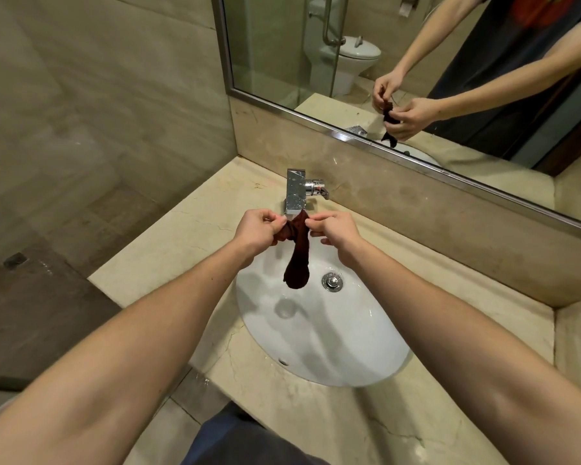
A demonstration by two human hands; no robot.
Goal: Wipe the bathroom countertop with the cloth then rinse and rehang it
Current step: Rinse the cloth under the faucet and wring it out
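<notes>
Cloth first: the dark maroon, damp-looking cloth (pixel 296 253) hangs with its long axis running straight down from your fingertips, its bunched top just below the square chrome faucet spout (pixel 295 191) and its tail over the white oval sink basin (pixel 319 333). Your left hand (pixel 259 229) and right hand (pixel 337 229) each pinch the top edge, fingers closed on fabric, equally near. I judge spreading it sideways comes next, so pull apart across that vertical hang.
</notes>
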